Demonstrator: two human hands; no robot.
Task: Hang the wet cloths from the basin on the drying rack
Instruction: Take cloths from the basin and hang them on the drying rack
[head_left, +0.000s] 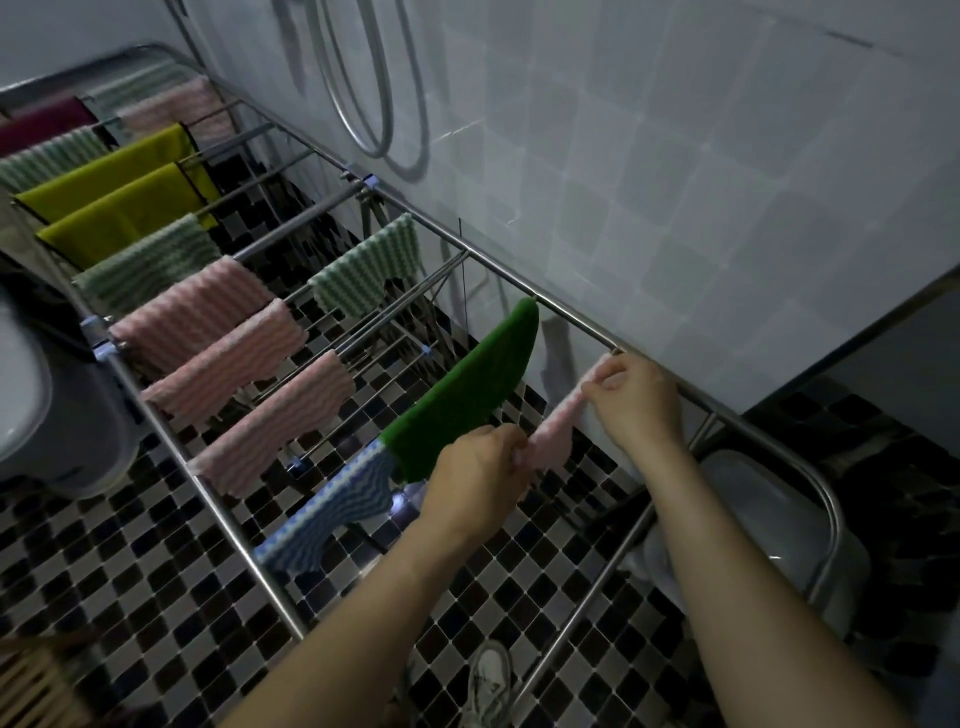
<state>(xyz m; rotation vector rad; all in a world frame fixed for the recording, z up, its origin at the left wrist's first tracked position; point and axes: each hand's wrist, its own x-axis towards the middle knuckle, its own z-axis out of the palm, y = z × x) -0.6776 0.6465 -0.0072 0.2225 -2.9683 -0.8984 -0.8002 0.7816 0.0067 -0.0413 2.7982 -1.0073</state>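
A steel drying rack (571, 317) runs from far left to near right along the tiled wall. Several cloths hang on its rods: pink striped, green striped, yellow, maroon, a plain green cloth (467, 395) and a blue wavy cloth (332, 519). Between my two hands a pink cloth (556, 431) is stretched over a rod near the rack's right end. My left hand (478, 478) pinches its near edge. My right hand (634, 400) pinches its far edge close to the wall-side rail. A pale basin (769, 525) stands on the floor under the rack's right end, my right forearm crossing it.
The floor (130, 571) is black, grey and white mosaic tile. A white rounded appliance (47, 405) stands at the left beside the rack. A shower hose (363, 104) hangs on the wall. A shoe (488, 680) shows under the rack, and a wooden slatted object (31, 686) lies bottom left.
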